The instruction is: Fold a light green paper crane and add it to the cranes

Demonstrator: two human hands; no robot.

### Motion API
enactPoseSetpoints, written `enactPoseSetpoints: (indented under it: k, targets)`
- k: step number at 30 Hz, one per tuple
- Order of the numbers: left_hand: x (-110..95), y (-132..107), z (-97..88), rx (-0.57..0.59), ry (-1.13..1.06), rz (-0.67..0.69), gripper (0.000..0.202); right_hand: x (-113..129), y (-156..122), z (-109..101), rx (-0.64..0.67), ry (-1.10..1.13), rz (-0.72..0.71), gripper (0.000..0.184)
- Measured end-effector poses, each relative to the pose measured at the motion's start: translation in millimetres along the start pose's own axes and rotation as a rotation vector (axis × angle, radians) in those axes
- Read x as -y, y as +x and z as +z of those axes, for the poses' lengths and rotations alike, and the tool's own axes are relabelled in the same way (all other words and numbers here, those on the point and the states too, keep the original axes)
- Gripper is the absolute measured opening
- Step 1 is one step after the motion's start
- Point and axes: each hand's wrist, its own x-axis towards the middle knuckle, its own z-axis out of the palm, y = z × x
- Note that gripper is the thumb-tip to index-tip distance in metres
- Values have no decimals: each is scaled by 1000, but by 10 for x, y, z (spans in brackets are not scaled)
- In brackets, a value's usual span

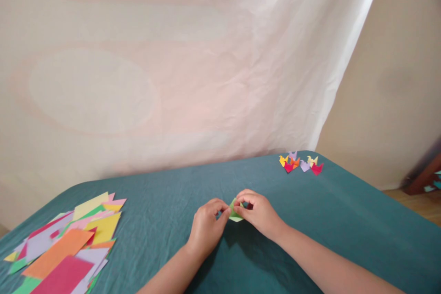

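Note:
A small folded piece of light green paper (236, 217) is held between my two hands, a little above the table. My left hand (208, 224) pinches its left edge between thumb and fingers. On the other side, my right hand (257, 213) grips the paper's right part with thumb and fingertips, hiding some of it. Creases give the paper a pointed lower edge and a raised upper corner.
A dark green cloth covers the table (155, 220). Loose coloured paper sheets (65, 248) lie heaped at the left. Several small folded paper birds (292, 163) stand near the far right corner. A pale sheet (193, 78) hangs behind the table.

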Motion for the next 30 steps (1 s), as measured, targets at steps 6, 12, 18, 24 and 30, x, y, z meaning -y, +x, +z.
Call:
enactPoseSetpoints:
  k: [6, 12, 18, 24, 30]
  targets:
    - [-13, -18, -7, 5, 47, 22, 23, 21, -3, -3, 7, -60, -41, 8]
    - [-6, -27, -2, -5, 67, 45, 22, -35, -7, -19, 51, -130, -64, 7]
    - [-10, -24, -5, -8, 62, 48, 23, -32, -14, -25, 59, -129, -71, 6]
    - [-9, -29, 6, -1, 41, 62, 23, -35, -8, -24, 71, -180, -70, 11]
    - [2, -34, 4, -11, 42, 64, 22, -88, -31, -2, 87, -227, -50, 9]
